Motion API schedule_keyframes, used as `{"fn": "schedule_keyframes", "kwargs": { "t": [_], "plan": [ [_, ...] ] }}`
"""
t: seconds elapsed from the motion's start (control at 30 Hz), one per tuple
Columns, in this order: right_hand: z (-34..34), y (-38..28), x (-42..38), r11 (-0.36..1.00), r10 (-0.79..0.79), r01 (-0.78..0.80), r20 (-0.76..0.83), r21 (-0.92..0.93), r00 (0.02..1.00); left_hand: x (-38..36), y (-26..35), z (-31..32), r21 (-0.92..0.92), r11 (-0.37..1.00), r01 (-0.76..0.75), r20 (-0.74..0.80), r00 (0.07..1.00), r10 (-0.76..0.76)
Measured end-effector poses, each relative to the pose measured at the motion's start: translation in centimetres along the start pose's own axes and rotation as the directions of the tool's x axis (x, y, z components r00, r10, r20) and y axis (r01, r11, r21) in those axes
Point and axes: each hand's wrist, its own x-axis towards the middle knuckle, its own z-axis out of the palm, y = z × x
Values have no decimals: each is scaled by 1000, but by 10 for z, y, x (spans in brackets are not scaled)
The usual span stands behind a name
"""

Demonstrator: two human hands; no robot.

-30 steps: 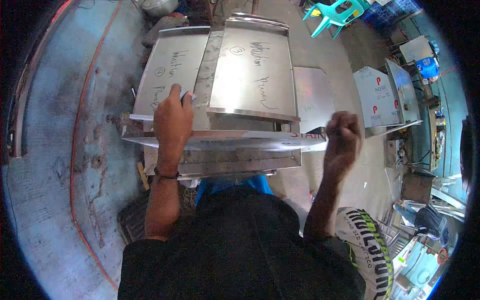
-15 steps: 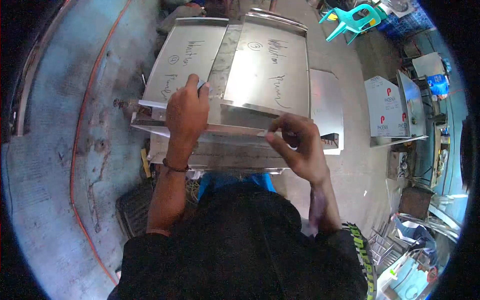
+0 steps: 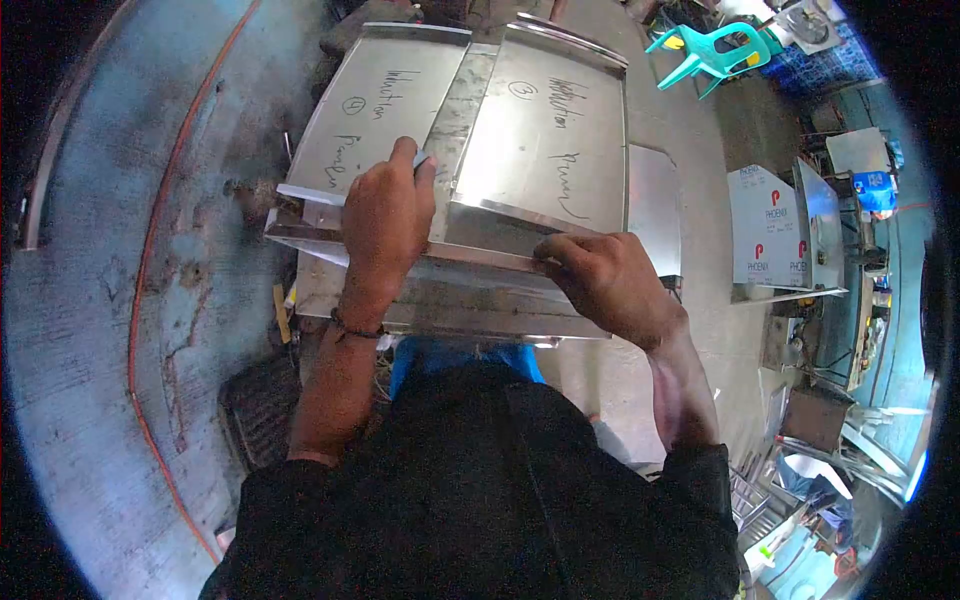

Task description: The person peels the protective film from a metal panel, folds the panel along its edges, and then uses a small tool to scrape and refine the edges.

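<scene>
Two shallow sheet-metal trays with handwriting lie side by side: the left tray (image 3: 400,75) reads "Induction 4", the right tray (image 3: 520,150) "Induction 3". A long bent metal piece (image 3: 480,256) runs across in front of them. My left hand (image 3: 388,215) is closed around a small grey-blue object (image 3: 421,158), mostly hidden by the fingers, over the front of the left tray. My right hand (image 3: 610,280) is pinched at the bent piece's edge, below the right tray's front corner. Whatever those fingertips hold is hidden.
Beneath the metalwork is a worktable (image 3: 460,318). Another metal sheet (image 3: 655,210) lies to the right. Farther right stands a box-like piece in printed Phoenix film (image 3: 765,225). A turquoise plastic chair (image 3: 710,50) is at the upper right. An orange hose (image 3: 150,260) crosses the floor at left.
My right hand has turned over and come down onto the bent metal edge, its fingers now closer together. My left hand keeps its grip near the left tray. The view has shifted slightly.
</scene>
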Motion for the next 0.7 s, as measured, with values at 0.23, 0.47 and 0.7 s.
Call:
{"fn": "schedule_keyframes", "kwargs": {
  "t": [0.23, 0.47, 0.7],
  "plan": [
    [2, 0, 5, 986, 35, -9, 153, -165, 988, 0, 4, -3, 26, 1000, 12, 19, 1000, -13],
    [7, -1, 2, 974, -47, 71, 112, -216, 993, 1, 1, -2, 29, 1000, -2, 5, 1000, 2],
    [1, 9, -9, 995, -54, 56, 26, -80, 998, 1, 0, 1, 25, 1000, -17, -33, 999, 18]
  ]
}}
